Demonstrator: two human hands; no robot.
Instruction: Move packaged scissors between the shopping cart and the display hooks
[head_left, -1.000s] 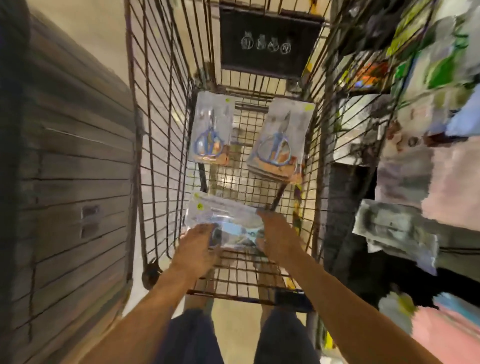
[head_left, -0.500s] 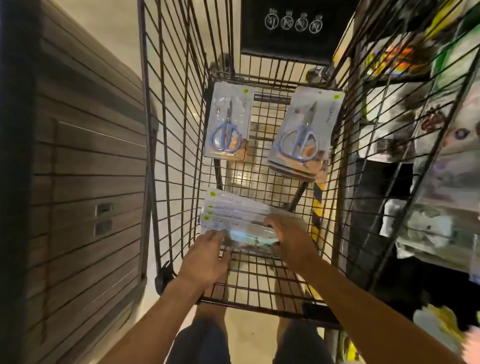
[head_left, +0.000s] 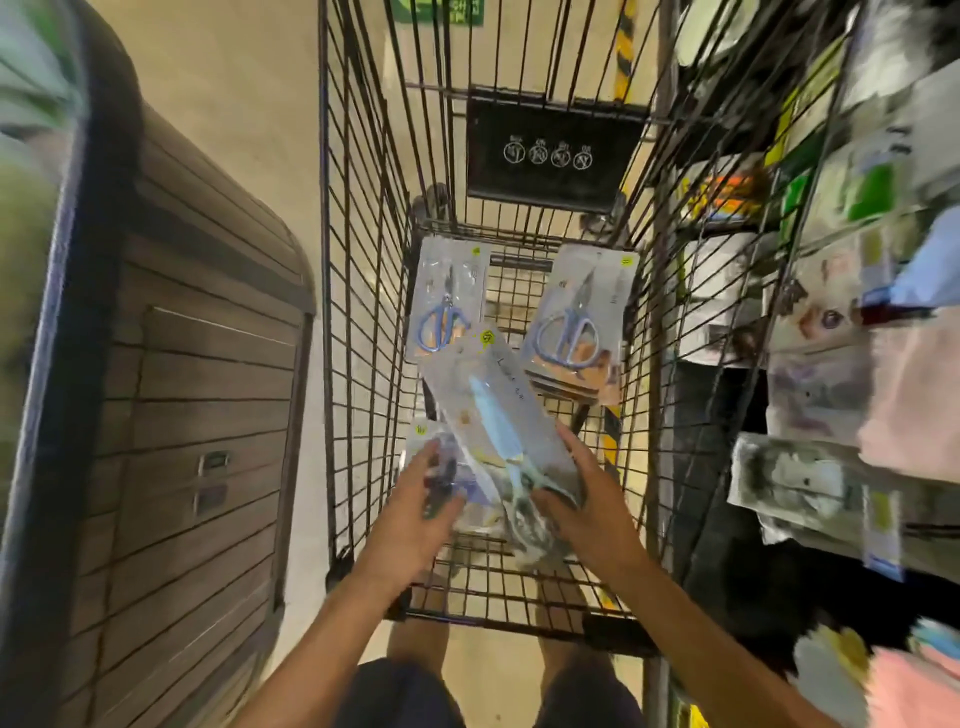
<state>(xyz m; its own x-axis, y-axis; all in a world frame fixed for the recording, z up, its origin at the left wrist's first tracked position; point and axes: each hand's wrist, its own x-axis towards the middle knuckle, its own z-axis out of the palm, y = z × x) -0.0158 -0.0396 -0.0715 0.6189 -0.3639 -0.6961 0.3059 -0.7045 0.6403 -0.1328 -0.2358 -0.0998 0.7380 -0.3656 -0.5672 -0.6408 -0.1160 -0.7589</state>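
Observation:
A black wire shopping cart (head_left: 363, 312) stands in front of me. My right hand (head_left: 582, 504) grips the handle end of a clear scissors package (head_left: 493, 410) with light blue scissors, tilted up over the cart floor. My left hand (head_left: 415, 514) rests with spread fingers on more scissors packages (head_left: 441, 467) lying beneath it. Two packages of blue-handled scissors lean at the cart's far end, one on the left (head_left: 447, 301) and a small stack on the right (head_left: 576, 327).
A brown slatted fixture (head_left: 197, 415) rises close on the left of the cart. On the right, a display rack (head_left: 831, 364) holds hanging packaged goods, blurred. A black panel with white icons (head_left: 550, 150) hangs at the cart's far end. Beige floor lies beyond.
The top package has swung from lying flat and sideways to tilted up and pointing away, held in my right hand. My left hand stays on the packages below. The view has tilted up.

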